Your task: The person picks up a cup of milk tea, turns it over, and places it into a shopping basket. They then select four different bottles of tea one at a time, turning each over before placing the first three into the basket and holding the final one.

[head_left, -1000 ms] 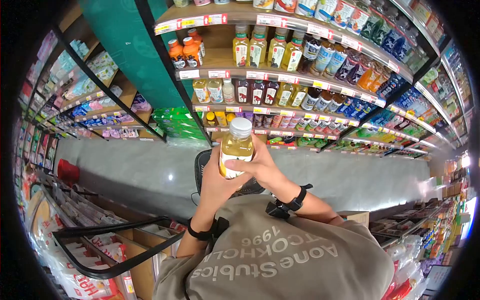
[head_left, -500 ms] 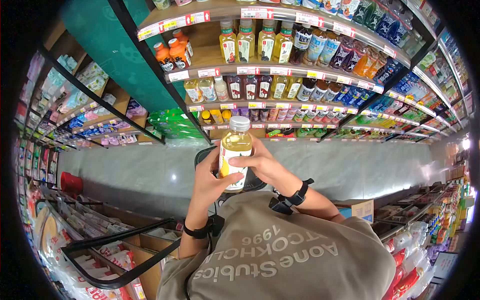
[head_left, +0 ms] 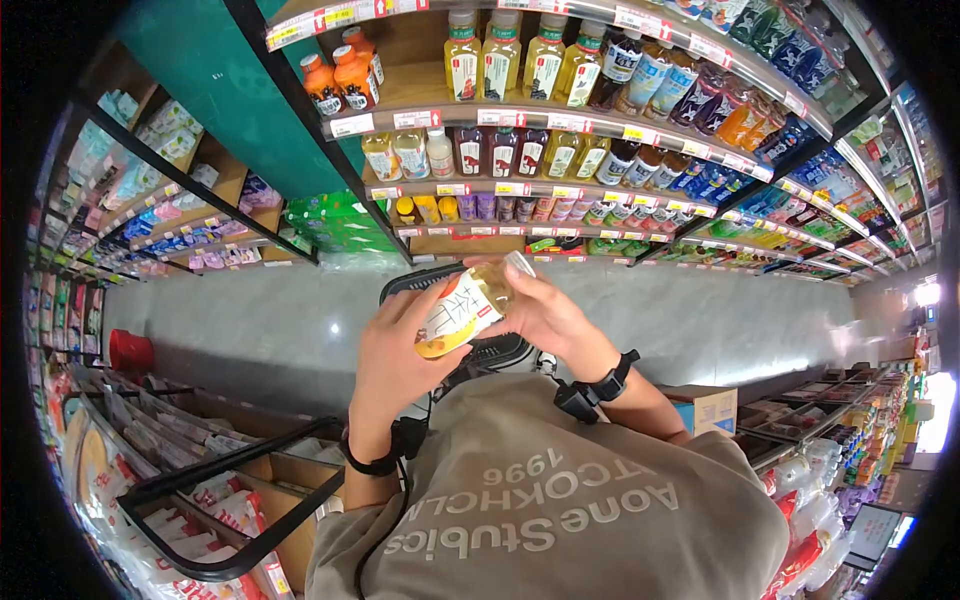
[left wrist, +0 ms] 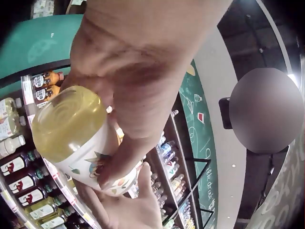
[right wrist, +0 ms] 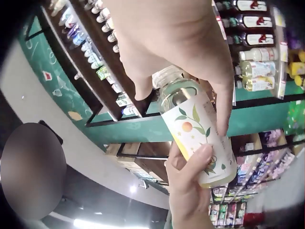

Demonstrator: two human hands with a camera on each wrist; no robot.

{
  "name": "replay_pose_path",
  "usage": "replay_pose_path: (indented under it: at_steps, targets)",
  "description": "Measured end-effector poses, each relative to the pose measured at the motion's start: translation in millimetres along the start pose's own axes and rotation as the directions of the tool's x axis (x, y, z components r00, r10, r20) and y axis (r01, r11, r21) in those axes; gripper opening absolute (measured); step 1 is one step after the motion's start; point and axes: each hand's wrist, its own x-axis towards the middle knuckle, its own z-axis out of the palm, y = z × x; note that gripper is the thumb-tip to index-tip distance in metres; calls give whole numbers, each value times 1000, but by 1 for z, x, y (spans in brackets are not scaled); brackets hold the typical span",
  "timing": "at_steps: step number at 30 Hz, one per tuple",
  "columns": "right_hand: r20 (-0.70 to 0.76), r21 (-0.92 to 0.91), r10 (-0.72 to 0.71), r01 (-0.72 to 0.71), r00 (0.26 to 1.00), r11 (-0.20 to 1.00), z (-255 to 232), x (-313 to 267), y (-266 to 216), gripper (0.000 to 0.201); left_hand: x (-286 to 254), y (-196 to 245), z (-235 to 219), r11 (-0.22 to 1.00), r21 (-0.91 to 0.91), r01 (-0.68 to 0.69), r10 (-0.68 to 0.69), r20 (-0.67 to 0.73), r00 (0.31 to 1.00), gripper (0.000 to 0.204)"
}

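A clear bottle (head_left: 465, 312) of pale yellow drink, with a white cap and a white label, tilts between both hands, its cap toward the upper right in the head view. My left hand (head_left: 390, 350) grips the label and lower end. My right hand (head_left: 555, 315) holds the cap end, its thumb by the cap. In the right wrist view, the left thumb presses the label of the bottle (right wrist: 198, 129), which bears leaves and an orange fruit. The left wrist view shows the round base of the bottle (left wrist: 71, 124) facing the camera.
Ahead stand shelves (head_left: 420, 110) of bottled drinks with price tags along their edges. A black basket (head_left: 405, 285) is below the hands, over the grey floor (head_left: 250, 310). At lower left, a black frame (head_left: 240, 570) crosses packaged goods. A red bucket (head_left: 130, 350) stands farther left.
The bottle has gone from upright to tilted, its cap now leaning right and its label turned. My right hand has shifted up to the cap end; the left has moved slightly left.
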Motion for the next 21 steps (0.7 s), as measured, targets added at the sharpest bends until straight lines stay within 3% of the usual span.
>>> replay_pose_path:
  at_steps: [2, 4, 5, 8, 12, 13, 16, 17, 21]
  targets:
    - [-98, -34, -20, 17, 995, 999, -2, 3, 3, 58, -2, 0, 0, 994, -63, 86, -83, 45, 996, 67]
    - [-185, -29, -45, 40, 982, 999, -5, 8, 6, 56, -7, -26, 15, 915, -363, 176, -162, 70, 984, 64]
    - [-123, -3, -45, 45, 991, 999, -7, 13, 3, 57, -10, -38, 19, 839, -501, 215, -199, 86, 976, 63]
    - [-89, -91, -109, 101, 990, 991, -8, 26, -5, 57, -12, -58, 18, 468, -733, 494, -356, 356, 864, 57]
    - [-44, -74, -66, 62, 997, 995, 0, 49, -9, 60, -15, -84, 16, 580, -701, 415, -291, 297, 909, 53]
    - [-54, -46, -70, 67, 996, 997, 0, 56, -3, 60, -13, -91, 13, 674, -640, 370, -266, 257, 929, 54]
    - [-75, 38, -35, 38, 997, 999, -3, 79, 20, 56, -5, -85, 9, 510, -735, 447, -469, 198, 861, 54]
    - [-81, 71, 8, -2, 997, 997, -3, 84, 28, 55, -2, -88, 12, 479, -710, 517, -523, 242, 817, 58]
    - [-147, 117, 237, -221, 960, 968, -44, 100, 61, 44, -2, -124, 40, 547, -513, 661, -498, 436, 750, 71]
